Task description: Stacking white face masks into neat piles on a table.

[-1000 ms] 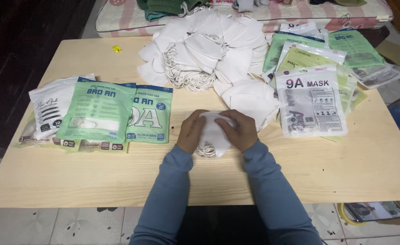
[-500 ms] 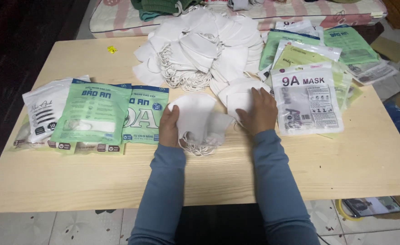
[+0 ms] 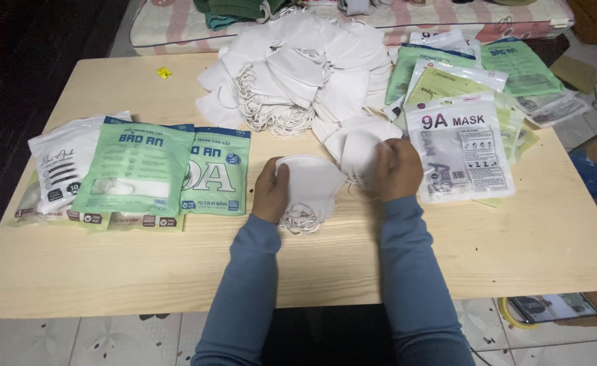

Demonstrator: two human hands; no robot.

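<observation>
Two hands on white masks: left hand fingers clamped on stack, right hand fingers clamped on mask.

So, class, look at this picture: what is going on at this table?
A person in blue sleeves sits at a pale wooden table. The left hand holds a small stack of white face masks, ear loops hanging below. The right hand rests on another white mask taken from the big heap of masks behind. Sealed green packets lie to the left; more packets lie to the right.
</observation>
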